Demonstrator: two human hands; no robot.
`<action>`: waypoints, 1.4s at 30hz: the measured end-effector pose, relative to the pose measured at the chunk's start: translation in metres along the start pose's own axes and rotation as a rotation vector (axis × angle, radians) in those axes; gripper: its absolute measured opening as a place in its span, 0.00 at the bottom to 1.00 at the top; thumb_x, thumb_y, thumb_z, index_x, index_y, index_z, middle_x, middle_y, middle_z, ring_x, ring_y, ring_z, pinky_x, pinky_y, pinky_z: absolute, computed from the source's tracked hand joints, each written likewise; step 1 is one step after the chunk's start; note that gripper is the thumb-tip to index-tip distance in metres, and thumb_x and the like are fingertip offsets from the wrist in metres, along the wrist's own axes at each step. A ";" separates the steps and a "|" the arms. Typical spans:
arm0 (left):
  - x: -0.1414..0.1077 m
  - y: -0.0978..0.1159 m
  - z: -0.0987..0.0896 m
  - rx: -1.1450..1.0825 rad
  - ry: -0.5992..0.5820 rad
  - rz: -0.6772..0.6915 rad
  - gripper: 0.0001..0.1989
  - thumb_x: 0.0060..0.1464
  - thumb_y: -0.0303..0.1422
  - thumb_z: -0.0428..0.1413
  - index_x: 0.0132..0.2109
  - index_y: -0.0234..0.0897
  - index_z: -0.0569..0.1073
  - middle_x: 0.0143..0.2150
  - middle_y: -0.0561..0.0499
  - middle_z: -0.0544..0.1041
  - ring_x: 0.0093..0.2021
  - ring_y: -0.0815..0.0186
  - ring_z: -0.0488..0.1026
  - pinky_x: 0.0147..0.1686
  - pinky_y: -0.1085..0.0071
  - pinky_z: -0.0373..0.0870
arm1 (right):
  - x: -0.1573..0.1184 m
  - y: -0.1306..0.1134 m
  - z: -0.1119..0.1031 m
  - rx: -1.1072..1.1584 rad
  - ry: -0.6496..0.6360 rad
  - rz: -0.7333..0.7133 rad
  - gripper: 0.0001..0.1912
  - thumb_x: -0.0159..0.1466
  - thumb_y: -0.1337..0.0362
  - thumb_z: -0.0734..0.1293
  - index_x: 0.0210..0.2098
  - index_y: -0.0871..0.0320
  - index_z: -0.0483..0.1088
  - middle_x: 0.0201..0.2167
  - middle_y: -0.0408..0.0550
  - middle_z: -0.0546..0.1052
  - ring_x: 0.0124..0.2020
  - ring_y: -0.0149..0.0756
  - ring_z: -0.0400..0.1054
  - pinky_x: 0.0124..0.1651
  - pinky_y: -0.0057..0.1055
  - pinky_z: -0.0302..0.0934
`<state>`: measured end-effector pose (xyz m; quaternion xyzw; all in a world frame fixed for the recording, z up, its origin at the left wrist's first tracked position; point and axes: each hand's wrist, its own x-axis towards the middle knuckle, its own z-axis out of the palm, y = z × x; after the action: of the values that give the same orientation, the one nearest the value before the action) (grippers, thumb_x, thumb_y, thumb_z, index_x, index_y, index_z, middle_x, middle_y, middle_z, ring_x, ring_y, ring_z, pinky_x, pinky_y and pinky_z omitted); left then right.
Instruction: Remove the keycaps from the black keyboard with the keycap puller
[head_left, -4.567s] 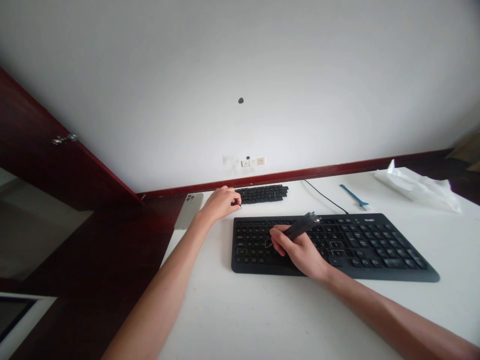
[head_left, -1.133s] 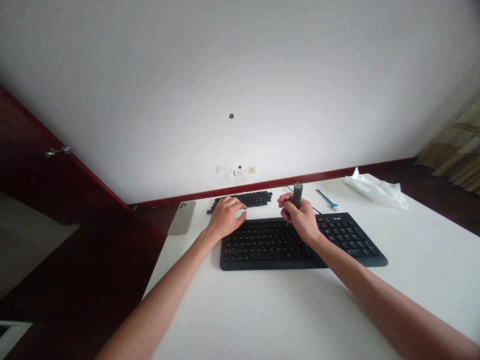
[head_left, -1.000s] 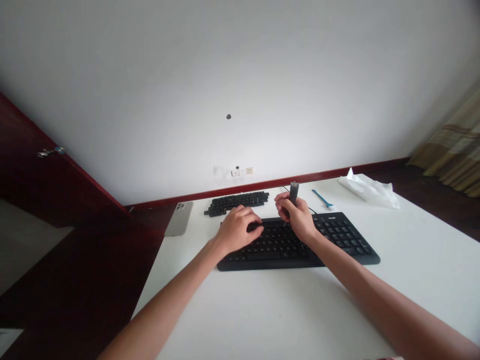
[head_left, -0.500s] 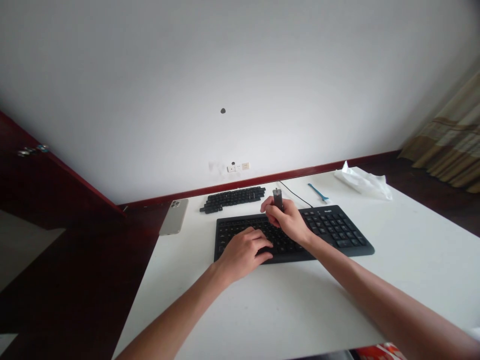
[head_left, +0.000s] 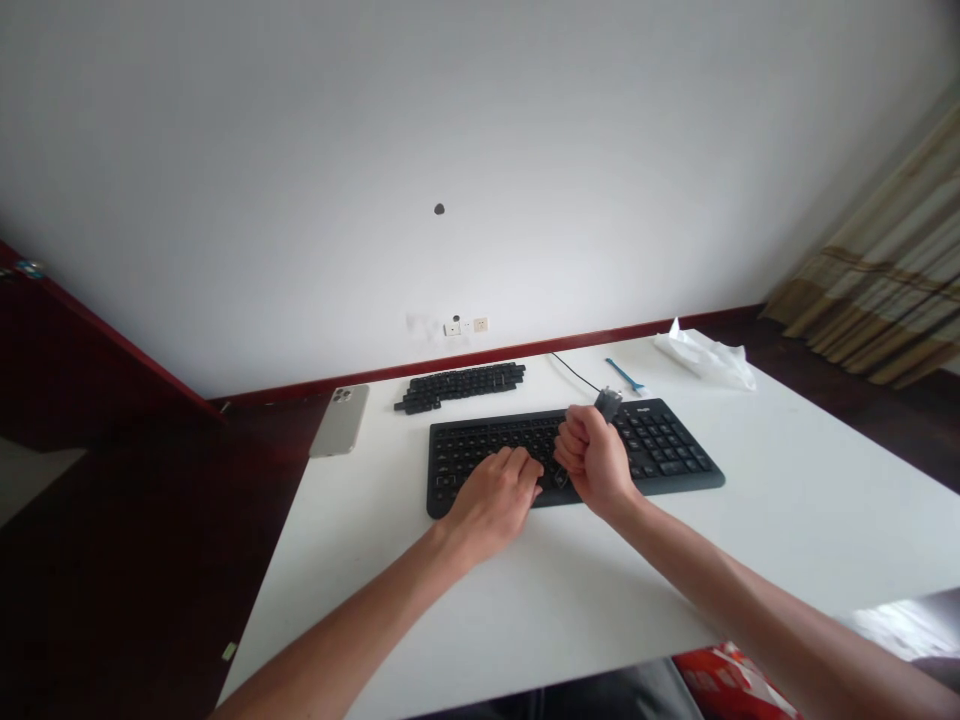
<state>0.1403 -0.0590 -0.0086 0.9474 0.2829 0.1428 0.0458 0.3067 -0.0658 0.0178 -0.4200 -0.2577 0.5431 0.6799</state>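
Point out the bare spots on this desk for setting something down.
Bare white desk spreads right of the keyboard, below the crumpled white wrapping. A smaller patch lies between the phone, keyboard and left forearm. Crowded: the keyboard's middle, under the left hand and the right hand gripping a dark tool, and the strip of loose black keycaps behind it.

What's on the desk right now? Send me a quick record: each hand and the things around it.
left hand: resting on the black keyboard
right hand: gripping a dark tool, above the keyboard
behind keyboard: rows of loose black keycaps
left of keycaps: smartphone
far right: blue brush, crumpled white wrap
surface: white desk
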 end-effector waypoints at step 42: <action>-0.004 -0.007 0.012 0.041 -0.013 -0.007 0.23 0.76 0.40 0.40 0.73 0.47 0.61 0.73 0.54 0.66 0.77 0.54 0.53 0.74 0.48 0.55 | -0.008 0.041 0.000 -0.370 -0.112 -0.279 0.21 0.64 0.64 0.65 0.17 0.54 0.54 0.15 0.38 0.56 0.19 0.27 0.48 0.22 0.30 0.44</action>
<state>0.1368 -0.0553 -0.0226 0.9480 0.2889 0.1306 0.0289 0.2835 -0.0708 -0.0165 -0.4671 -0.4457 0.4099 0.6443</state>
